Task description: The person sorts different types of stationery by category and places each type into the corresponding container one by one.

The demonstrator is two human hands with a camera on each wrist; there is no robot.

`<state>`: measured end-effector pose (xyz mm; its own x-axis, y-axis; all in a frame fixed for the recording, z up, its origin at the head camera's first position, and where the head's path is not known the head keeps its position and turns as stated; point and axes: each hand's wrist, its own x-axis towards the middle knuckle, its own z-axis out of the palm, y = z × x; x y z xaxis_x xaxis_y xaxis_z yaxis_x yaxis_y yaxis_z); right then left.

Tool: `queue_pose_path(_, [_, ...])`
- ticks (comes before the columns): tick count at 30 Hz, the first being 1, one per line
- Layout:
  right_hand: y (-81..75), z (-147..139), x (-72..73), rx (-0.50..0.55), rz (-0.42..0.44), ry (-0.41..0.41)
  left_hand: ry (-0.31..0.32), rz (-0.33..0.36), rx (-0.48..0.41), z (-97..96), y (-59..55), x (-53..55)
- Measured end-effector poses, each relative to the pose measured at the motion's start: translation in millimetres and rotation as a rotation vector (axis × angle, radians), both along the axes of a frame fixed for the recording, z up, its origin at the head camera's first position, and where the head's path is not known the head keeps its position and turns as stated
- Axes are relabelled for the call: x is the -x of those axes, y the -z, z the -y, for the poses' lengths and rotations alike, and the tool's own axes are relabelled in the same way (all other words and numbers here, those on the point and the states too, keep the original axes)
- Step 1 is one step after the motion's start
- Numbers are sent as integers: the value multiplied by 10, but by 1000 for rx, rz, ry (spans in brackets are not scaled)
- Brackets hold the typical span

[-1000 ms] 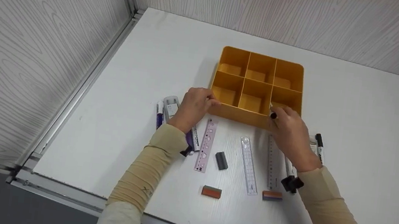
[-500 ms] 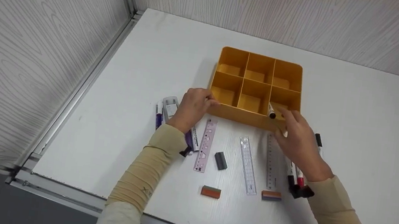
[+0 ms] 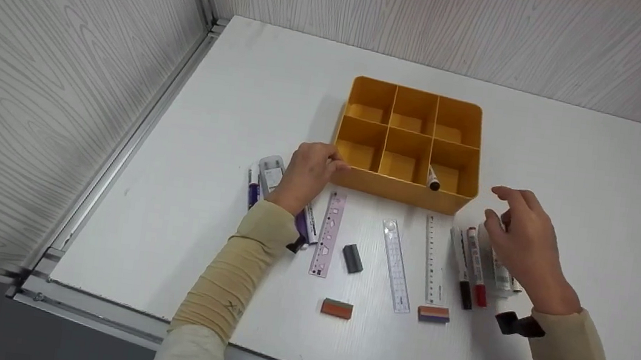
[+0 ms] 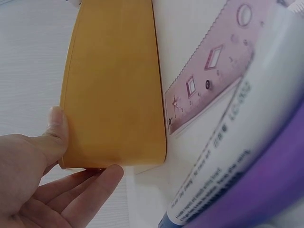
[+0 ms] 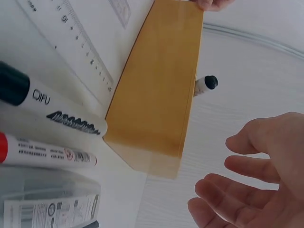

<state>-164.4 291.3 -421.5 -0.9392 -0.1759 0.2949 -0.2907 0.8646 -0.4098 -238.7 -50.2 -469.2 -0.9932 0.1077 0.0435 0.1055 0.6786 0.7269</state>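
Note:
A yellow six-compartment organizer box [image 3: 405, 189] stands on the table. At its front left corner my left hand [image 3: 312, 170] pinches the wall between thumb [image 4: 56, 124] and fingers. A black-capped marker [image 3: 433, 180] leans in the front right compartment, its cap end above the front rim. To the right of the box my right hand [image 3: 523, 245] hovers with loosely bent fingers and holds nothing. Beneath and beside it lie a black-capped marker [image 3: 461, 264], a red-capped marker [image 3: 476, 266] and a clear case [image 5: 52, 199], partly hidden in the head view.
In front of the box lie a pink ruler [image 3: 328, 234], a clear ruler [image 3: 396, 266] and another ruler [image 3: 434, 261]. Near them are a grey eraser [image 3: 352, 258] and two orange-sided erasers. Beside my left wrist are a grey case [image 3: 271, 171] and several markers.
My right hand has let go of the black-capped marker, which stays leaning in the front right compartment. The hand has moved right, away from the box. My left hand keeps its place at the corner.

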Motion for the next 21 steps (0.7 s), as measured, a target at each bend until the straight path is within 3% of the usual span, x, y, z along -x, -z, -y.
queue_pose_path(5, [28, -207, -76, 26, -59, 13, -8, 23, -3, -9, -3, -13])
queue_pose_path(13, [119, -446, -190, 47, -88, 52, -2, -9, -5, -15, 7, -27])
queue_pose_path(21, [240, -596, -319, 47, 5, 105, -6, -3, -7, -11, -6, -38])
